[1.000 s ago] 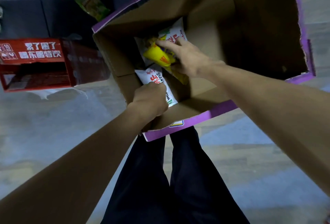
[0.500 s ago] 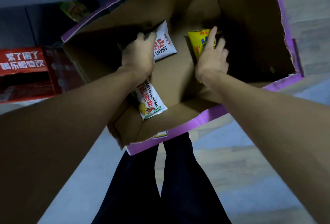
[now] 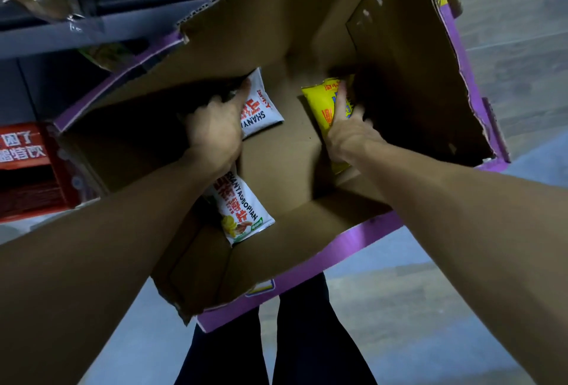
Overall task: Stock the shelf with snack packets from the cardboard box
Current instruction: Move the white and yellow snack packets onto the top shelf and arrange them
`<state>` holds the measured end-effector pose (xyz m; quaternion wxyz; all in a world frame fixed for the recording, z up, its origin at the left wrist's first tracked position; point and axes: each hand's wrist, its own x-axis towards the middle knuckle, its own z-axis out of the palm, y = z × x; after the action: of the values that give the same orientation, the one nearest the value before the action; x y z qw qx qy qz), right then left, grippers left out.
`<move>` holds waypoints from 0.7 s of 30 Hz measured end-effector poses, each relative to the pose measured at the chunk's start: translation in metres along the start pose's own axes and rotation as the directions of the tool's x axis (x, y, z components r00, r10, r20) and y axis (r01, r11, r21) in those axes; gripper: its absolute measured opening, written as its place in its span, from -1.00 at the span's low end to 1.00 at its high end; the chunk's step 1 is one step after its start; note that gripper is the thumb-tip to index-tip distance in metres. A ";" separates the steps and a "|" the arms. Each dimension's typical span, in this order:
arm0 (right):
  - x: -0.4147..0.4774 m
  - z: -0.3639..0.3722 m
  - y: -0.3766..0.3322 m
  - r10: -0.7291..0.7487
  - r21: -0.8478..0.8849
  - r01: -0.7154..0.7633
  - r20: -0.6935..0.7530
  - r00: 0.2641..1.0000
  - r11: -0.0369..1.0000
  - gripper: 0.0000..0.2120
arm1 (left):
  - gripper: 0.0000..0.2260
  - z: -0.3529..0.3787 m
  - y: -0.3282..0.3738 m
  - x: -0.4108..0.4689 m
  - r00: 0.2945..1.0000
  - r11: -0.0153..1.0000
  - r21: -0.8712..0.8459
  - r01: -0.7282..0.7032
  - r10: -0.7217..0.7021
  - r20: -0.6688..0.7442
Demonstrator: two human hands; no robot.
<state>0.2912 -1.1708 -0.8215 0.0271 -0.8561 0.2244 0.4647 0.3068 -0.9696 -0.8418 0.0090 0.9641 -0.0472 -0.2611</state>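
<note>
Both arms reach down into the cardboard box [image 3: 301, 231], backs of the hands to the camera.

Right grip [image 3: 347, 135]: one finger laid up the face of the yellow packet [image 3: 321, 108], the others curled round its right edge into shadow. It is holding the packet, which sits low in the box near the right wall.

Left grip [image 3: 215, 132]: one finger stretched along the left edge of the upper white packet [image 3: 264, 111]. The remaining fingers are lost in the dark under the box's left flap. Can't tell whether it's closed on the packet or only touching.

Second white packet [image 3: 242, 215] lies on the box floor at the near side, top end hidden under the left wrist. The yellow packet's lower end is covered by the right wrist. Print on the packets is only partly legible.

Shelf [image 3: 92, 36] is cut off at top left, contents blurred. Red carton [image 3: 24, 166] is cropped at the left edge.
</note>
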 end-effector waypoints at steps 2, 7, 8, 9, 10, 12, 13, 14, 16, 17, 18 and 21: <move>-0.001 -0.003 0.002 -0.011 -0.002 0.011 -0.040 0.999 1.000 0.04 | -0.32 -0.004 0.001 0.002 1.000 0.999 0.048 -0.024 0.024 -0.005; -0.010 -0.003 0.002 -0.121 0.029 0.130 -0.212 0.970 0.991 -0.20 | -0.38 -0.023 0.004 0.002 0.996 0.992 0.100 -0.076 0.080 -0.037; -0.013 -0.005 0.002 -0.135 0.034 0.145 -0.219 0.966 0.989 -0.22 | -0.37 -0.029 0.006 -0.001 0.996 0.994 0.073 -0.079 0.081 -0.024; -0.018 -0.008 0.002 -0.137 0.052 0.152 -0.220 0.966 0.987 -0.23 | -0.35 -0.034 0.009 -0.006 0.997 0.996 0.047 -0.078 0.078 -0.012; -0.023 -0.011 0.001 -0.134 0.075 0.154 -0.222 0.966 0.985 -0.23 | -0.34 -0.039 0.012 -0.013 0.998 0.997 0.025 -0.070 0.070 -0.006; -0.035 -0.016 -0.001 -0.129 0.109 0.159 -0.238 0.963 0.981 -0.23 | -0.31 -0.049 0.017 -0.027 0.999 0.999 -0.018 -0.043 0.043 -0.004; -0.043 -0.019 -0.001 -0.128 0.119 0.162 -0.247 0.961 0.980 -0.23 | -0.31 -0.053 0.018 -0.034 0.999 0.998 -0.048 -0.033 0.032 -0.006; -0.051 -0.021 -0.001 -0.128 0.124 0.163 -0.253 0.959 0.979 -0.22 | -0.31 -0.058 0.018 -0.041 1.000 0.996 -0.082 -0.026 0.025 -0.009; -0.072 -0.029 -0.002 -0.126 0.132 0.165 -0.260 0.957 0.977 -0.21 | -0.34 -0.068 0.015 -0.057 1.000 0.988 -0.153 -0.006 0.004 -0.015; -0.084 -0.033 -0.001 -0.126 0.138 0.167 -0.267 0.956 0.976 -0.21 | -0.34 -0.074 0.014 -0.065 1.000 0.982 -0.187 -0.001 -0.003 -0.024; -0.098 -0.038 0.000 -0.129 0.139 0.174 -0.281 0.951 0.975 -0.21 | -0.35 -0.082 0.013 -0.074 0.999 0.976 -0.219 -0.001 -0.008 -0.039; -0.142 -0.056 0.006 -0.153 0.133 0.213 -0.362 0.919 0.968 -0.21 | -0.36 -0.113 0.014 -0.104 0.996 0.959 -0.281 -0.017 -0.009 -0.091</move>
<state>0.2667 -1.1399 -0.6741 0.1031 -0.9368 0.1830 0.2799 0.2737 -0.9743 -0.6912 0.1490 0.9638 -0.0112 -0.2208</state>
